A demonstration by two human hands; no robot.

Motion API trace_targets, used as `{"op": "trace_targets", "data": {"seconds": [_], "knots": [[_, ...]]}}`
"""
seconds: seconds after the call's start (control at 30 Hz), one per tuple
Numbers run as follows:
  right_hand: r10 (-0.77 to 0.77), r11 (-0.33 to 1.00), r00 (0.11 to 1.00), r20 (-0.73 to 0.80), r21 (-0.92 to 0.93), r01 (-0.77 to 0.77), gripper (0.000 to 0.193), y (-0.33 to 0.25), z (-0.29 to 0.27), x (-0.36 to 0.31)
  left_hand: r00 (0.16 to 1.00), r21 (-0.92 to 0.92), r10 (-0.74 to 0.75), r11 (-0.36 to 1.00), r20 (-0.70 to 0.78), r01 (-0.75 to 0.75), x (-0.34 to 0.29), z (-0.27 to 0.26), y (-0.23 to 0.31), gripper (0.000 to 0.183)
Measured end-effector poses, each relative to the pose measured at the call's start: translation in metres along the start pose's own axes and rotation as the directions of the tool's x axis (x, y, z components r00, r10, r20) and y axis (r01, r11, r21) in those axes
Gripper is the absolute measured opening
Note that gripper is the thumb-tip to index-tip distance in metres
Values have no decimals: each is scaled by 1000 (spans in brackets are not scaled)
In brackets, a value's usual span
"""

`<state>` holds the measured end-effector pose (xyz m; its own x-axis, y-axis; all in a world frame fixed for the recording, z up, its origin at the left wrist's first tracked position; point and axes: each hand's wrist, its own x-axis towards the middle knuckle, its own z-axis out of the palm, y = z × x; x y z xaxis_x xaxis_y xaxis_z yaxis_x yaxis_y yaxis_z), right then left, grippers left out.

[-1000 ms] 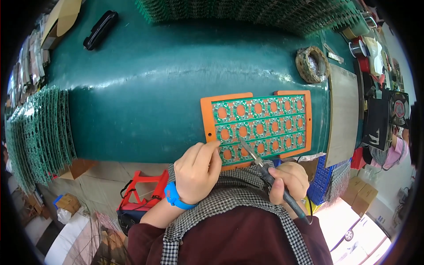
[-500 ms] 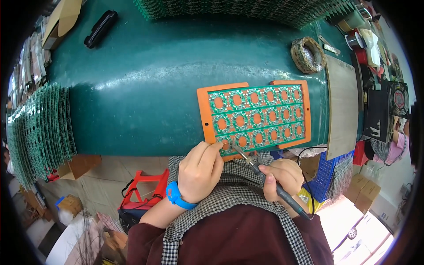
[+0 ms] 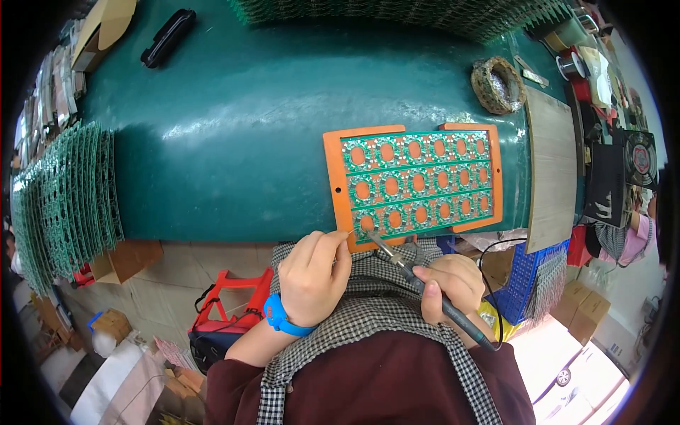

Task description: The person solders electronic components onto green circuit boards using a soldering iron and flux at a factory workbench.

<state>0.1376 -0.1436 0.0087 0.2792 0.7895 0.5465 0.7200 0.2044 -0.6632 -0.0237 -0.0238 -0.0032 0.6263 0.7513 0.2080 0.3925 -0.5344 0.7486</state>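
Note:
A green panel of circuit boards with rows of round cutouts lies in an orange fixture at the table's near edge. My right hand grips a soldering iron by its dark handle. The iron's tip points at the panel's near left corner. Beside that corner, over the fixture's left edge, my left hand is closed, thumb and fingers pinched. A thin wire seems to stick out from the pinch toward the board, too fine to make out fully.
Green board panels stand in a row at the left, and more at the back. A tape roll, a grey board and a solder spool lie right. The iron's black cord hangs by my right hand.
My left fingertips have drawn back left, from the panel's corner to the fixture's edge. The iron stays near the same corner. The whole view has shifted slightly.

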Motion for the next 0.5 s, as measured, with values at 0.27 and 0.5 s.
{"op": "trace_targets", "data": {"seconds": [0.27, 0.5], "knots": [[2, 1000, 1000, 15, 3, -2, 11, -1, 4, -2, 1000, 0, 21, 1000, 6, -21, -1, 1, -1, 17], [8, 1000, 1000, 4, -19, -7, 12, 0, 0, 1, 996, 123, 89, 989, -28, -85, 6, -6, -3, 19]]}}
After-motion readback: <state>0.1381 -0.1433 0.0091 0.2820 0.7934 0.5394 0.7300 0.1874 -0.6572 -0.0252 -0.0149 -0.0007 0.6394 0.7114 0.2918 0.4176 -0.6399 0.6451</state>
